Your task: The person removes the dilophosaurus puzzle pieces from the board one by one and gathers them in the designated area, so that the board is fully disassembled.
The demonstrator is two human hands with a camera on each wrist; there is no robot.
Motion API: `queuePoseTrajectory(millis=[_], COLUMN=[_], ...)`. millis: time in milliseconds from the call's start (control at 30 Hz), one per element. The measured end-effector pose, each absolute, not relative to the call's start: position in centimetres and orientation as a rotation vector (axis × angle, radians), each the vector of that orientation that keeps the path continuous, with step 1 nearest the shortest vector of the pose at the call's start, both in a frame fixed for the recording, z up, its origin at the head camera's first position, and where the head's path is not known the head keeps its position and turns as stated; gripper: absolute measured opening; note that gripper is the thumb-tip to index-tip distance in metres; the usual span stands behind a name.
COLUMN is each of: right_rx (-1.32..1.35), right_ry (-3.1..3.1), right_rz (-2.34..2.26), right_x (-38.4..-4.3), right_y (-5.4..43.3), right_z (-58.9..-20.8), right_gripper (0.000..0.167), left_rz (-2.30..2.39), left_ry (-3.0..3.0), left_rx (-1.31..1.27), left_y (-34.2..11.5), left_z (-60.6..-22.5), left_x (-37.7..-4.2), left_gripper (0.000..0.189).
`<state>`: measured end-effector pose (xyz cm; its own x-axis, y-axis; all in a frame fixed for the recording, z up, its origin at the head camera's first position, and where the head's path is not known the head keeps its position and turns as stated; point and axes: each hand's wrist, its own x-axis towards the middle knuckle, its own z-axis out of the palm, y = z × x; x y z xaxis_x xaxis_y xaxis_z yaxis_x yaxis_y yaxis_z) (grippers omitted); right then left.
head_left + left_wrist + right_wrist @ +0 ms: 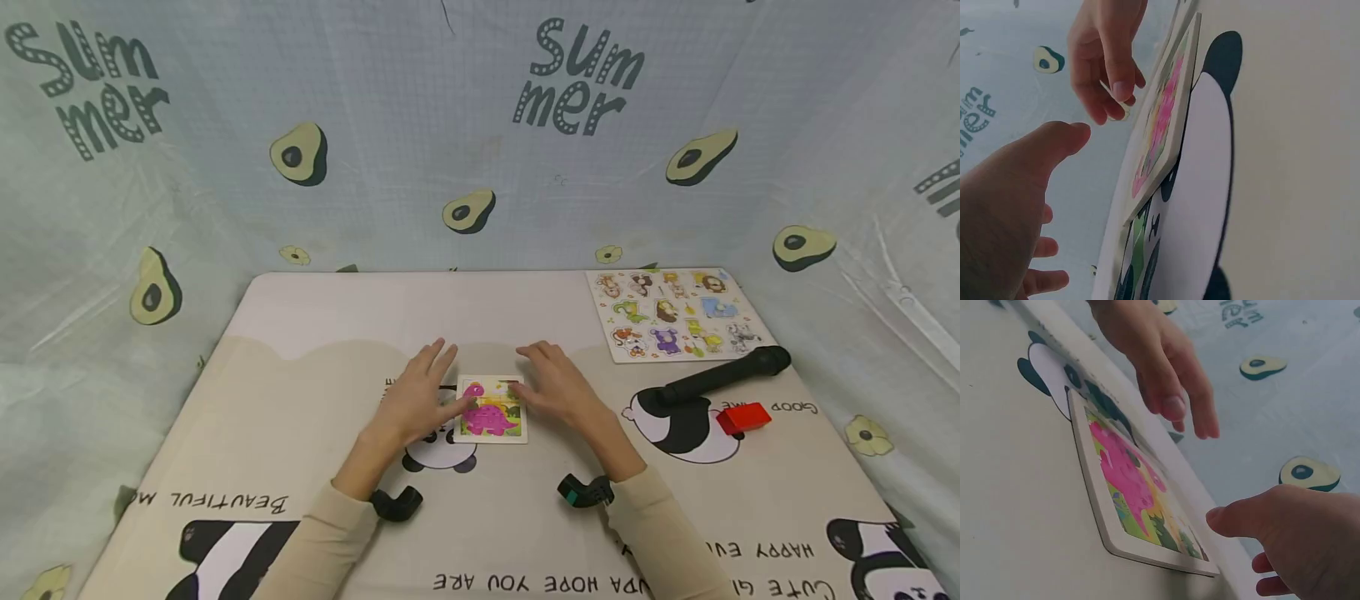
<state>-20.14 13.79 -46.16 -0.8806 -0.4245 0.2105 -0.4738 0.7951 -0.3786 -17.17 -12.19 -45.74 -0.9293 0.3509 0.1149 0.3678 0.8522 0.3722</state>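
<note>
A small square picture puzzle with a pink dinosaur and a pale frame lies flat near the middle of the table. My left hand is over its left side, fingers spread and thumb reaching across the picture's edge. On the opposite side my right hand hovers with its thumb over the upper right corner. Both wrist views show the hands raised above the puzzle, with a gap under the fingers and nothing held. In the right wrist view the dinosaur picture fills its frame.
At the back right lies a board with several animal pictures. In front of it are a black microphone and a red block. The table cover has printed pandas and lettering. A pale curtain hangs behind.
</note>
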Motion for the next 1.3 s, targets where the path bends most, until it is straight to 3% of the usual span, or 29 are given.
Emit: queuePoseTrajectory(millis=[700, 967, 1300], right_rx=[0.782, 0.805, 0.811], right_ry=[-2.957, -2.939, -2.929], right_rz=[0.664, 0.706, 0.736], right_x=[-19.9, -20.0, -20.1], right_y=[13.8, 14.0, 14.2], right_z=[-46.8, -46.9, -47.0], right_gripper=[0.035, 0.032, 0.031], left_rz=[-0.544, -0.467, -0.464], left_ry=[-3.065, -3.026, -3.093], left_rx=[-0.843, -0.871, -0.925], left_y=[-10.4, -9.9, -10.2], left_z=[-46.9, -47.1, -46.9], left_x=[-16.2, -15.7, -15.7], left_gripper=[0.086, 0.08, 0.086])
